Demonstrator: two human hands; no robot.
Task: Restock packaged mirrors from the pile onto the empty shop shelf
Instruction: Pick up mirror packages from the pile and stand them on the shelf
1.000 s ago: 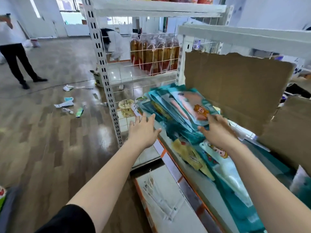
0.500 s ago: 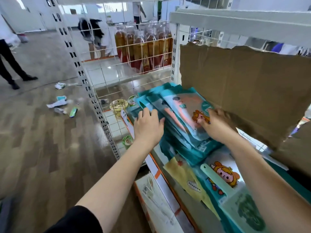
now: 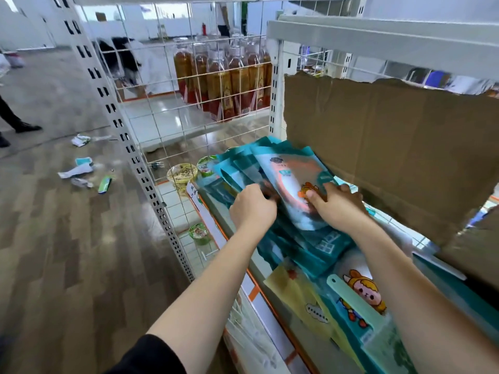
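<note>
— Where could a hand pass?
— Only at the open front of the shelf, under the upper board.
— What blocked the rest?
— Wire grid at the far end, cardboard behind, mirror packets heaped between.

packets: glossy plastic | divider: matt cardboard | floor: shiny wood

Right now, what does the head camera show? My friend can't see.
A left hand and a right hand grip a stack of teal packaged mirrors on a shop shelf. Torn cardboard stands behind it.
</note>
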